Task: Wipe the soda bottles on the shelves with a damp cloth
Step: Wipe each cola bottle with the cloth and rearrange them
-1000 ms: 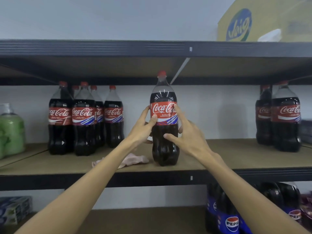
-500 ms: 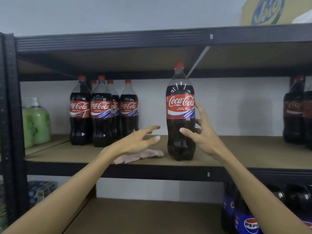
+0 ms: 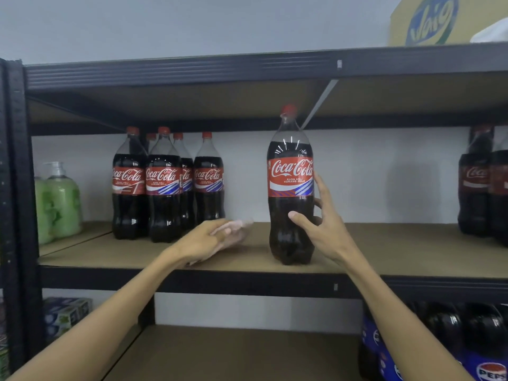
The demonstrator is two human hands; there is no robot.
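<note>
The lone Coca-Cola bottle [image 3: 290,188] stands upright near the front of the middle shelf [image 3: 412,251]. It is filled with dark cola up to its shoulder and is clear above that to the red cap. Left of it a cluster of like bottles [image 3: 162,185] holds the same dark drink, and further left stand pump bottles [image 3: 61,202] of green liquid. Well to its right, at the edge of view, are more cola bottles [image 3: 475,182]. Pepsi bottles [image 3: 467,339] sit below and to its right, and a cardboard box [image 3: 428,20] above and to its right.

The right hand [image 3: 325,232] grips the bottle from its right side, thumb across the front under the label, fingers wrapped behind. The left hand [image 3: 203,240] lies over the pink cloth [image 3: 236,229] just left of the bottle's base, and blur hides whether its fingers have closed on it.

The bottle's red label faces forward, with light glinting on its shoulder
</note>
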